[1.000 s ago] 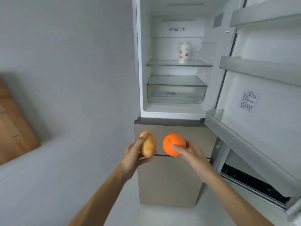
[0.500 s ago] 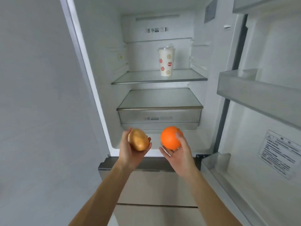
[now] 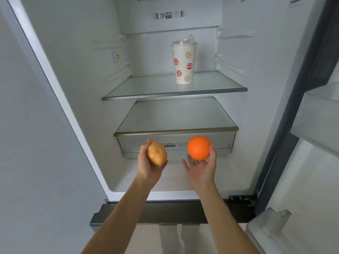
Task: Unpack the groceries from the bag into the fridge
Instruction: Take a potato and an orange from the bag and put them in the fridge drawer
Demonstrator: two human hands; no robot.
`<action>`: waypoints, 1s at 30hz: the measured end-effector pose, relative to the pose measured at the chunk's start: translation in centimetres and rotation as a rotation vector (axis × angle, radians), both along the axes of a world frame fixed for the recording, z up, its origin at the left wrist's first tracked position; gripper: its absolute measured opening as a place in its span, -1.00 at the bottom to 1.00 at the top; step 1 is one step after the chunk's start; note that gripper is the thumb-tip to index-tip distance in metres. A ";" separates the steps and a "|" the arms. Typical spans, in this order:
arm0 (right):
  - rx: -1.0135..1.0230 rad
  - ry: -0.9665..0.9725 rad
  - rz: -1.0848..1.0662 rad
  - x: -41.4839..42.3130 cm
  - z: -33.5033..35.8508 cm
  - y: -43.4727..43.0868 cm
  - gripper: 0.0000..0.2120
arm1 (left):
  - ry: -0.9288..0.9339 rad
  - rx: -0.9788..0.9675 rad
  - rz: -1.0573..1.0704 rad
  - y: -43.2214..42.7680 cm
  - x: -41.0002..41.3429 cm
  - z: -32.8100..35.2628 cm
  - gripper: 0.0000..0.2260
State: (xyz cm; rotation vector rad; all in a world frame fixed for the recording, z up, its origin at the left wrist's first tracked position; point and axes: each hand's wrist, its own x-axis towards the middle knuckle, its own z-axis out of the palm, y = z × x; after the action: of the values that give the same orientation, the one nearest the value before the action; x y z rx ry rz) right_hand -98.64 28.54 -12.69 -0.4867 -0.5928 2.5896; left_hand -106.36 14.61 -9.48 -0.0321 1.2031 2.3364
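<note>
Left hand [image 3: 146, 166] grips a tan, oval potato [image 3: 156, 153]; right hand [image 3: 201, 167] cups a smooth bright orange [image 3: 199, 147]. Both are in front of the fridge [image 3: 77, 74] drawer [image 3: 176, 142].

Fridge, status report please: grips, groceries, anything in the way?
Left grip holds potato, right grip holds orange. Both held before the shut drawer, not yet placed. Cup upright on upper shelf, clear of the path.

Bright, even light, sharp focus, wide-angle bending at the edges.
</note>
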 end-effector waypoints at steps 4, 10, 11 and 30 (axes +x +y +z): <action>-0.034 -0.013 -0.051 -0.5 -0.3 0.0 -0.12 | -0.030 -0.034 -0.028 -0.9 -1.2 -0.7 -0.45; -0.074 0.026 -0.091 1.9 -1.6 -1.4 -0.07 | 0.016 -0.093 -0.194 -4.0 -0.1 -2.3 -0.41; -0.053 0.027 -0.096 2.4 -1.8 -1.8 -0.09 | 0.036 -0.098 -0.213 -4.6 0.2 -2.3 -0.44; 0.448 -0.347 0.131 18.5 1.9 -7.8 -0.55 | 0.223 -0.466 -0.306 -14.0 14.7 1.4 -0.47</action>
State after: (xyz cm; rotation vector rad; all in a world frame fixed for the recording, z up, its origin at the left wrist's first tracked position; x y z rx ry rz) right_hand -80.14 20.77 -10.82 -0.7643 -1.3226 2.3913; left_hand -91.66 0.62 -8.11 0.2404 1.7079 1.7938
